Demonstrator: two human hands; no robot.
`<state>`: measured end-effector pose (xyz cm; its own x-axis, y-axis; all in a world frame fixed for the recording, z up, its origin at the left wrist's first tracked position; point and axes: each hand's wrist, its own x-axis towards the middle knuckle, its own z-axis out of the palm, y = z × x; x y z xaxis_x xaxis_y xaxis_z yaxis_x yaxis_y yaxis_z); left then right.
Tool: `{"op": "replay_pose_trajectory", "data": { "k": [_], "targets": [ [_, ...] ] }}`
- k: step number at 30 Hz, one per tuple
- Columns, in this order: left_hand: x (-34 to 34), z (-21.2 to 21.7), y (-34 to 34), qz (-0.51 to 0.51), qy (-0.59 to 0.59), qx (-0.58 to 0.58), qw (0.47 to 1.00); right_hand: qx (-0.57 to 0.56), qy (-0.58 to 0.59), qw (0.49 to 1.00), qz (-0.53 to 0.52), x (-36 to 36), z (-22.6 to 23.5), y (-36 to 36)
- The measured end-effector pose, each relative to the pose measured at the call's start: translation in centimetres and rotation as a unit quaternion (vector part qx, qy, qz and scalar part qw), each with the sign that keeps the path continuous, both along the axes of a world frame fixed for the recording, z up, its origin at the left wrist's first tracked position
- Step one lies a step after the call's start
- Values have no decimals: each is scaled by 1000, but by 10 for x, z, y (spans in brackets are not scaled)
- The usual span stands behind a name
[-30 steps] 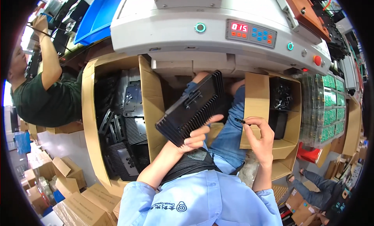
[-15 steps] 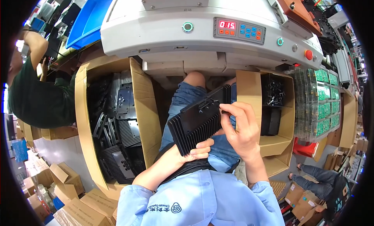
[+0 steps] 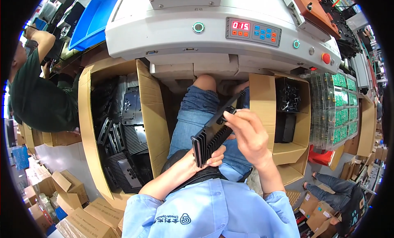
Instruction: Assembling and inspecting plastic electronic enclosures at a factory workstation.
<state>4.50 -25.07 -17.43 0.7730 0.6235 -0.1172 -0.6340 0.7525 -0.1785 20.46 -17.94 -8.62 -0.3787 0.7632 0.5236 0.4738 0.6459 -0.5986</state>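
A black finned metal housing is held over my lap, tilted so that its flat face is seen at a slant. My left hand wraps round its lower end, with fingertips over the fins. Thumb and fingers of my right hand are pinched together at the housing's upper part, next to a small black raised piece. Whether those fingers grip that piece or something smaller is hidden.
On my left stands a cardboard box of black finned housings; on my right, another box holds small black parts. A white machine spans the front. Clear trays of green circuit boards stand far right. A person sits at left.
The housing has turned, so its flat face now shows more edge-on. My right hand has shifted slightly left and down along it, while my left hand keeps its hold.
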Motion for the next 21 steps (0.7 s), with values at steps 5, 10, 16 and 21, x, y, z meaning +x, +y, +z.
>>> {"op": "replay_pose_trajectory", "data": {
  "k": [5,10,16,21],
  "targets": [
    [1,-10,-5,-45,-66,-6,997,-56,-51,997,5,14,26,29],
    [-7,-16,-3,-107,-32,4,994,-280,-19,939,199,43,15,42],
    [-38,17,29,-64,196,202,957,-358,198,911,-55,49,-8,22],
    [-25,45,33,49,558,353,750,-444,431,772,-145,33,-38,-5]
  ]
}}
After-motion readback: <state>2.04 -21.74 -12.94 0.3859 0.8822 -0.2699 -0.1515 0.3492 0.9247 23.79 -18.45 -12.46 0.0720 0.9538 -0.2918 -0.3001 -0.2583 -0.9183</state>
